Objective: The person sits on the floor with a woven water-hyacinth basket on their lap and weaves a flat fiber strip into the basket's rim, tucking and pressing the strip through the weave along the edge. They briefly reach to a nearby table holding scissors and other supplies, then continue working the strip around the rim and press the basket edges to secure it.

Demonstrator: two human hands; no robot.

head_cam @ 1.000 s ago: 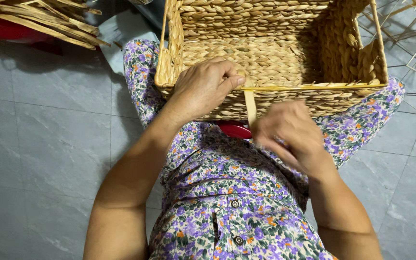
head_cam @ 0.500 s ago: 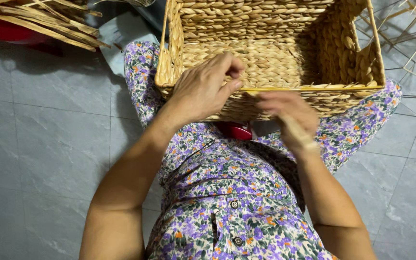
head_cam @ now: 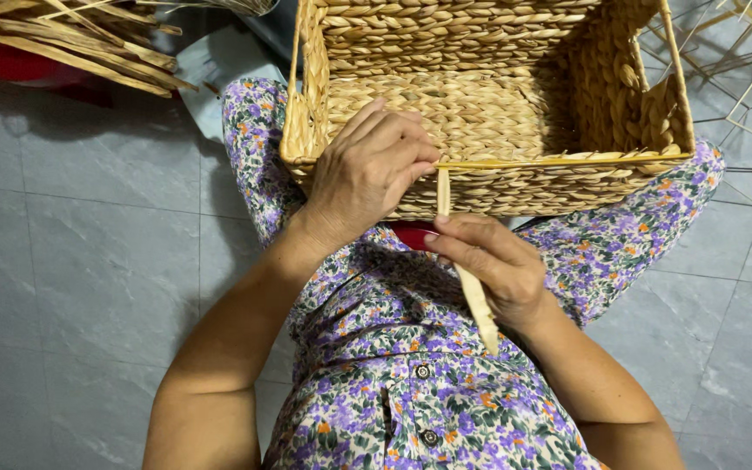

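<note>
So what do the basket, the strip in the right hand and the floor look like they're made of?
Basket: braided dried plant fibre, possibly water hyacinth or seagrass, matte tan with thick twisted rows; its rim looks like thin wire. Strip held by the right hand: flat, pale dried fibre of the same kind, matte. Floor: large grey tiles, stone-look ceramic probably, with a faint sheen and visible grout lines.

Dried reed bundle [head_cam: 71, 35] lay far up-left of the fingers | wire frame [head_cam: 733, 61] – right | grey floor tiles [head_cam: 89, 261] – beneath
</note>
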